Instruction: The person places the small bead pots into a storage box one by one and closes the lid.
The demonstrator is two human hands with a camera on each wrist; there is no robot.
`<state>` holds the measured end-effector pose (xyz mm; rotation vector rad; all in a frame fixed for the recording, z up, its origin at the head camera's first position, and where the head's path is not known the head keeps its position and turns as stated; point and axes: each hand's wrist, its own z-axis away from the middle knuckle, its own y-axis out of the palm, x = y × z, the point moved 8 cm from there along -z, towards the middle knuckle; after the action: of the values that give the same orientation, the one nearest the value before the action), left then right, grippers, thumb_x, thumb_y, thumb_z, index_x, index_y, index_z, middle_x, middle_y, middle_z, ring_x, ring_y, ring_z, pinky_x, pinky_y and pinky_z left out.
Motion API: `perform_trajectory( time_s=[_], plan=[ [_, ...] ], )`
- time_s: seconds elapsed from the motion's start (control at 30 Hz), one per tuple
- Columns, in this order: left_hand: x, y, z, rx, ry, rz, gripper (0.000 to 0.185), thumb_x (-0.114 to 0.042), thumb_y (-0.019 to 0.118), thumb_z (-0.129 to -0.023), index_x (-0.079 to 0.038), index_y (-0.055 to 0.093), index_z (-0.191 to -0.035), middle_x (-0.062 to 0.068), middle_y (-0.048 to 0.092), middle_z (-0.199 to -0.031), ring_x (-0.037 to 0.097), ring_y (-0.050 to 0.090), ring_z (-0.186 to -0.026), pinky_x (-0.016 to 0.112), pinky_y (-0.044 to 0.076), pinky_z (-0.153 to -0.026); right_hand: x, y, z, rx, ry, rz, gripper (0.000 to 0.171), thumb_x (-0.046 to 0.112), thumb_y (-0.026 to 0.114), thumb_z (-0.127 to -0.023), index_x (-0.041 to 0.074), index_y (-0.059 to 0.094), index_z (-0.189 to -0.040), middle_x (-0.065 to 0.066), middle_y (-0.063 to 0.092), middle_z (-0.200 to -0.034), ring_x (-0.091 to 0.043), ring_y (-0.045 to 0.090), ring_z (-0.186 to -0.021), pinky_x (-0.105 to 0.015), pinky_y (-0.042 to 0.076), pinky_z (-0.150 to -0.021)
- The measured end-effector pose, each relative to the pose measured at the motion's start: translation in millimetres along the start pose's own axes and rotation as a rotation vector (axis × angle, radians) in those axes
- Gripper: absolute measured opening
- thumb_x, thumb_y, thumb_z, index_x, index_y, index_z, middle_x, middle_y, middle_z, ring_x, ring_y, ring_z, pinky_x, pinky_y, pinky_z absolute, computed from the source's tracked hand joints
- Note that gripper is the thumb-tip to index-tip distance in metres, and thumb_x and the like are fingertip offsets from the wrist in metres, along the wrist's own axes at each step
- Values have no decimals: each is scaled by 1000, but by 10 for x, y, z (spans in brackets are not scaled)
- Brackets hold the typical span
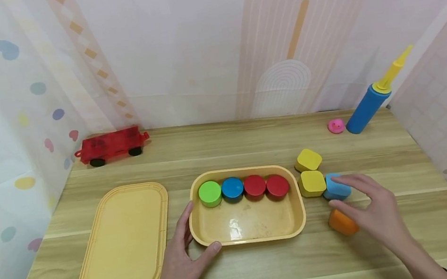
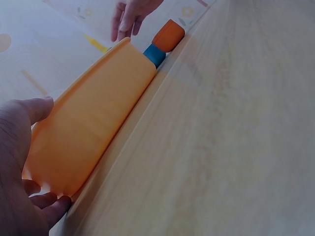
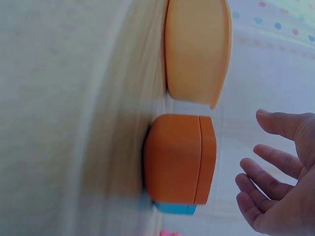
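Glossy yellow plastic tray (image 1: 207,237) against the left hand (image 1: 181,264), smooth matt orange block (image 1: 341,223) and blue block (image 1: 335,188) under the right hand (image 1: 372,209), pale wood-grain desk (image 1: 267,267) beneath both hands, ribbed matt plastic lid (image 1: 122,244) beyond the left hand

Four round blocks (image 1: 243,188) are sitting in a row along the far side inside the tray (image 1: 299,217), which is lying at the middle of the table (image 1: 268,271). The lid (image 1: 124,241) is lying flat to its left, with the toy wagon (image 1: 110,146) standing behind it. Four square blocks (image 1: 316,179) are clustering just right of the tray, the pump (image 1: 369,104) leaning at the far right.
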<state>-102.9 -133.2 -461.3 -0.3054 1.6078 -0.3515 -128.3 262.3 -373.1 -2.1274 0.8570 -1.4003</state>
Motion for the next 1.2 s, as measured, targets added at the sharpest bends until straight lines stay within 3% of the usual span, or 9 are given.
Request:
perform_trajectory(
  time_s=[0.27, 0.47, 0.7, 0.8, 1.0, 1.2],
  plan=[
    [2, -9, -4, -4, -1, -8, 101, -37, 86, -83, -35, 23, -162, 3, 35, -163, 18, 44, -144, 7, 31, -111, -157, -116, 180, 10, 102, 38, 54, 15, 92, -75, 22, 74, -125, -1, 69, -121, 12, 52, -110, -3, 36, -94],
    [-2, -9, -2, -4, -3, -9, 101, -36, 86, -83, -37, 23, -161, 3, 35, -163, 18, 44, -144, 7, 31, -111, -252, -111, 248, 50, 146, 73, 54, 23, 91, -77, 20, 72, -128, 0, 70, -122, 3, 55, -106, -8, 42, -88],
    [-9, -3, -2, -2, -3, -5, 101, -36, 86, -83, -37, 23, -161, 3, 35, -163, 18, 43, -144, 7, 31, -111, -377, -54, 301, 125, 166, 79, 60, 21, 93, -74, 14, 70, -129, -3, 70, -123, 13, 53, -105, -4, 46, -85],
    [-7, -3, -2, -2, 0, -4, 101, -36, 86, -83, -37, 23, -161, 3, 35, -163, 19, 43, -144, 7, 31, -111, -424, -23, 325, 173, 195, 95, 61, 26, 94, -73, 14, 70, -127, -5, 70, -122, 7, 56, -104, -8, 50, -84],
    [3, -5, -2, -2, 7, 14, 100, -34, 86, -84, -37, 23, -161, 1, 34, -164, 19, 43, -145, 8, 32, -112, -487, 62, 368, 301, 268, 109, 66, 37, 92, -74, 14, 68, -131, -6, 70, -125, -17, 64, -105, -23, 59, -84],
    [8, -2, -4, 3, 5, 36, 100, -33, 86, -83, -37, 23, -161, 1, 34, -164, 19, 41, -146, 8, 31, -112, -500, 76, 390, 324, 275, 103, 66, 33, 92, -75, 10, 67, -132, -10, 70, -126, -18, 67, -99, -23, 60, -81]
  ],
)
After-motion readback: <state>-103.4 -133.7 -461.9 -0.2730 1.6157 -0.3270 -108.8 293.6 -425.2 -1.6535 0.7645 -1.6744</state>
